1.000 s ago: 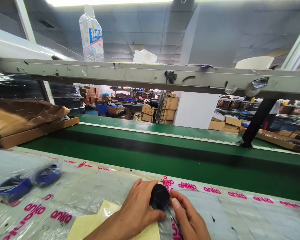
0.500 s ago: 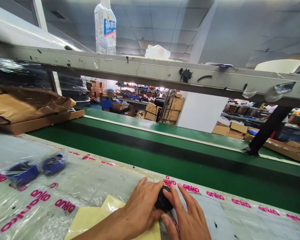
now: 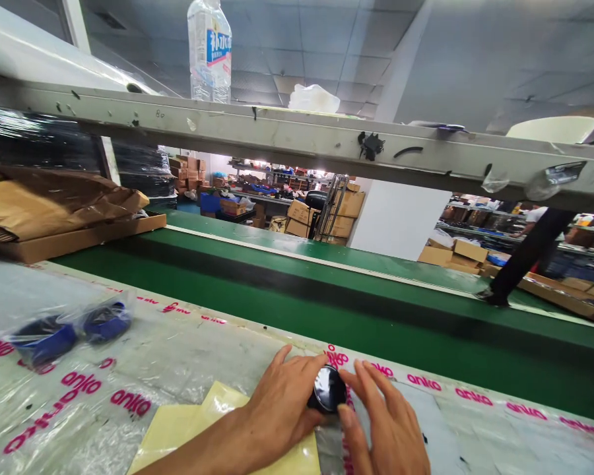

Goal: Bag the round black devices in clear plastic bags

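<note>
A small round black object [image 3: 329, 389] with a glossy top is between my hands near the table's far edge. My left hand [image 3: 284, 402] grips its left side, fingers behind it and thumb in front. On the right, my right hand [image 3: 383, 422] has its fingers apart, with the fingertips close to the object's right edge; whether they touch it is unclear. Yellow sheets [image 3: 171, 432] lie under my left wrist. Two blue rolled items in clear plastic, one [image 3: 44, 340] beside the other [image 3: 106, 321], rest at the left of the table.
Beyond the plastic-covered table [image 3: 178, 356] runs a green conveyor belt [image 3: 257, 300]. A cardboard tray [image 3: 94, 236] with brown paper sits at the left. Overhead crosses a grey beam [image 3: 297, 135], with a plastic bottle [image 3: 210, 56] on it. A black post [image 3: 532, 257] stands at the right.
My right hand has shifted right, away from the top of the black object, and its glossy face now shows. My left hand keeps its hold.
</note>
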Demonstrator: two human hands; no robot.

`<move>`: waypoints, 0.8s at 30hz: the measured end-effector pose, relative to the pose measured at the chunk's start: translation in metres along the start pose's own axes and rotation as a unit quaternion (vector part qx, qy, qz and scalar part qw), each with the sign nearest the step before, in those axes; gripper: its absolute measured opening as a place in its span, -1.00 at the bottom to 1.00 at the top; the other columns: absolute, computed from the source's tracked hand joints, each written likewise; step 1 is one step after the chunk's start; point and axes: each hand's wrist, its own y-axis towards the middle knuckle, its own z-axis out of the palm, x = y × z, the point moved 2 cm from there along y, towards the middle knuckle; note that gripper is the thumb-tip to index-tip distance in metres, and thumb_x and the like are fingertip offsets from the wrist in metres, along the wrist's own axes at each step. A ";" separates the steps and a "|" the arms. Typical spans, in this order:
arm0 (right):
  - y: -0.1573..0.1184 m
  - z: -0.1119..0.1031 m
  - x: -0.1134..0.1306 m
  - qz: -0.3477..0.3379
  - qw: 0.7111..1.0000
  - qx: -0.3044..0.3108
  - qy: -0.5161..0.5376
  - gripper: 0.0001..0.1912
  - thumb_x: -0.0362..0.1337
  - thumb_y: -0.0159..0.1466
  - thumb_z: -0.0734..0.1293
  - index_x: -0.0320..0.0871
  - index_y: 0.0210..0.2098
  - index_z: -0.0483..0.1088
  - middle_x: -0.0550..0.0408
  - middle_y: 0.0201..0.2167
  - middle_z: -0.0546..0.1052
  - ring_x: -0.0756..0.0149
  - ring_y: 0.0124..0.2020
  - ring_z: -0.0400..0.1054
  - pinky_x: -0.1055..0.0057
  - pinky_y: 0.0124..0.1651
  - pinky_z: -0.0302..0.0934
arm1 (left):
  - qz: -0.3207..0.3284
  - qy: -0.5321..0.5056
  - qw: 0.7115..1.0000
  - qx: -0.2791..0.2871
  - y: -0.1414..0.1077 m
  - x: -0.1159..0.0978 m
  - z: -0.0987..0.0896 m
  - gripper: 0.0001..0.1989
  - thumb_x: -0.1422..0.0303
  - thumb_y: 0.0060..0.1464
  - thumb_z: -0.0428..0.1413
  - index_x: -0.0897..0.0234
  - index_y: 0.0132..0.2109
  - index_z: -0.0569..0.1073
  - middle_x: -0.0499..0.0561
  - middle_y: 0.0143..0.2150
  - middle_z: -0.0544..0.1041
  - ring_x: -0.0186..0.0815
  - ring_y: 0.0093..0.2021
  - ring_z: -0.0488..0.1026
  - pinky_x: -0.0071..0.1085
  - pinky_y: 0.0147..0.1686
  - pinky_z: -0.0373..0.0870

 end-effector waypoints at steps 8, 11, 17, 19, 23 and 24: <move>-0.003 -0.010 -0.009 0.116 0.985 0.016 0.126 -0.55 0.07 0.50 0.09 -0.01 0.22 0.23 -0.09 0.17 0.42 -0.04 0.21 0.28 -0.11 0.21 0.23 | 0.050 -0.027 0.997 -0.058 0.001 0.012 0.007 0.10 0.61 -0.01 0.24 -0.03 0.45 -0.24 0.06 0.23 0.46 -0.04 0.23 0.40 0.06 0.35 0.21; -0.004 -0.007 -0.006 0.105 0.986 0.021 0.130 -0.56 0.07 0.49 0.11 0.01 0.22 0.22 -0.07 0.17 0.42 -0.03 0.20 0.30 -0.07 0.20 0.26 | 0.066 -0.019 0.996 -0.061 0.002 0.011 0.008 0.12 0.59 0.02 0.24 -0.08 0.45 -0.32 0.07 0.23 0.45 -0.03 0.24 0.40 0.09 0.33 0.22; -0.007 -0.001 -0.007 0.074 0.990 0.005 0.118 -0.51 0.06 0.44 0.19 -0.06 0.23 0.21 -0.16 0.15 0.41 -0.08 0.16 0.36 -0.04 0.13 0.35 | 0.074 0.029 0.996 -0.047 0.000 0.007 0.014 0.21 0.69 -0.04 0.16 -0.13 0.43 -0.46 0.02 0.21 0.46 -0.09 0.22 0.41 0.11 0.38 0.14; -0.007 0.001 -0.007 0.055 0.992 0.008 0.117 -0.49 0.06 0.41 0.23 -0.05 0.22 0.22 -0.14 0.13 0.43 -0.08 0.14 0.37 -0.01 0.11 0.37 | 0.080 0.043 0.995 -0.037 -0.001 0.005 0.013 0.23 0.72 -0.09 0.13 -0.12 0.42 -0.48 0.02 0.22 0.45 -0.10 0.24 0.40 0.11 0.40 0.11; -0.005 0.007 -0.007 -0.010 0.992 0.021 0.122 -0.43 -0.04 0.34 0.33 -0.07 0.26 0.16 -0.13 0.12 0.46 -0.09 0.13 0.38 -0.01 0.10 0.40 | 0.081 0.048 0.995 -0.026 -0.001 0.003 0.007 0.28 0.70 -0.13 0.16 -0.16 0.40 -0.53 0.00 0.24 0.43 -0.09 0.24 0.38 0.15 0.40 0.10; -0.004 0.009 -0.007 -0.028 0.992 0.025 0.123 -0.40 -0.08 0.33 0.34 -0.08 0.28 0.14 -0.14 0.12 0.47 -0.08 0.13 0.39 -0.01 0.10 0.41 | 0.080 0.049 0.995 -0.023 0.000 0.004 0.007 0.29 0.69 -0.13 0.18 -0.18 0.40 -0.53 0.00 0.24 0.43 -0.09 0.24 0.39 0.17 0.39 0.11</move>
